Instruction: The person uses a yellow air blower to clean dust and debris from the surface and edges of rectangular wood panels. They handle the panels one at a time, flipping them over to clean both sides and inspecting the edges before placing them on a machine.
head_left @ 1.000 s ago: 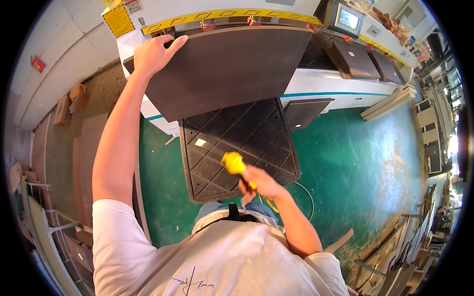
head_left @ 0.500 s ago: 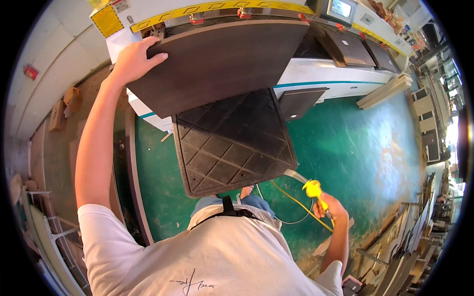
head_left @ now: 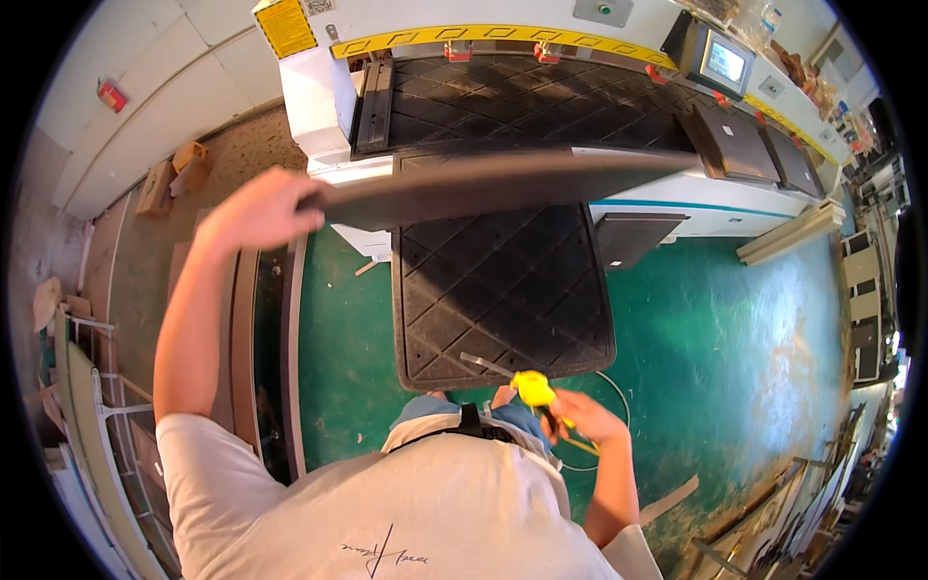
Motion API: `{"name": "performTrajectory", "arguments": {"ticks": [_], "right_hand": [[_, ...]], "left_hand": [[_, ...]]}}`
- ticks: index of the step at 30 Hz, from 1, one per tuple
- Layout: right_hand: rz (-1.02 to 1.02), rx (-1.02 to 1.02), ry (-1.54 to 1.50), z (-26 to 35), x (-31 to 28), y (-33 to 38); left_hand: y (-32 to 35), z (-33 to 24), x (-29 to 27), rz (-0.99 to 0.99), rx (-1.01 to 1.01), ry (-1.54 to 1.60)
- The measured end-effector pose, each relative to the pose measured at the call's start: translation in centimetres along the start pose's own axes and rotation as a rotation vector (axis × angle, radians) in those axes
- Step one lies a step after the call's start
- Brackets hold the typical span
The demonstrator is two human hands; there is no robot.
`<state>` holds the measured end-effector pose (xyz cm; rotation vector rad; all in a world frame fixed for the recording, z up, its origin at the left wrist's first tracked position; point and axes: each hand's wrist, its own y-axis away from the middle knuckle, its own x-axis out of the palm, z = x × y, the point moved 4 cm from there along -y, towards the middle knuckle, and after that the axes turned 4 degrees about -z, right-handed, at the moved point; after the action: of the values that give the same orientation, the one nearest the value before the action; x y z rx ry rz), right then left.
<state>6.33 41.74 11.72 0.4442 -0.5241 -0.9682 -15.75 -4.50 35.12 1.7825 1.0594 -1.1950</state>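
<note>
My left hand (head_left: pixel 261 208) grips the left end of a dark brown board (head_left: pixel 503 188), fingers closed round its edge. The board stands on edge across a black padded table (head_left: pixel 503 309) with diamond grooves, seen nearly edge-on and blurred by motion. My right hand (head_left: pixel 585 420) is closed round a yellow air blow gun (head_left: pixel 534 389), just off the near right corner of the padded table. Its thin metal nozzle (head_left: pixel 483 364) points left over the padding, and a yellow hose (head_left: pixel 584 447) trails below the hand.
Beyond the table stands a white machine with a black grooved bed (head_left: pixel 522 97), a yellow striped beam (head_left: pixel 483 35) and a screen (head_left: pixel 723 60). Dark panels (head_left: pixel 735 145) lie on its right; another panel (head_left: pixel 633 237) leans below. Long boards (head_left: pixel 242 358) stand at left.
The board has tipped from showing its broad face to nearly edge-on, and my left hand moved with it. My right hand brought the blow gun left, its nozzle now over the padded table.
</note>
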Motion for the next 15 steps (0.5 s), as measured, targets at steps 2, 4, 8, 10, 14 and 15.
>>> {"name": "performTrajectory", "arguments": {"ticks": [2,4,8,10,14,15], "right_hand": [[0.046,0.047,0.016,0.8,-0.1,3.9],[0.017,-0.020,-0.168,0.8,-1.2,6.9],[0.060,0.214,-0.002,0.7,-1.4,8.1],[-0.120,0.100,-0.013,0.7,-2.8,5.6],[-0.368,0.097,0.019,2.5,-1.8,-5.5],[-0.340,0.113,0.038,2.7,-0.4,-8.7]], "left_hand": [[2.6,-3.1,3.7,0.060,0.036,0.015],[6.3,-5.0,8.8,0.037,0.094,-0.014],[14.1,-5.3,23.9,-0.108,0.055,-0.133],[14.9,-3.9,30.1,-0.140,0.010,-0.067],[15.8,-1.2,36.3,-0.244,-0.060,-0.011],[15.7,-0.7,36.4,-0.276,-0.068,-0.039]]}}
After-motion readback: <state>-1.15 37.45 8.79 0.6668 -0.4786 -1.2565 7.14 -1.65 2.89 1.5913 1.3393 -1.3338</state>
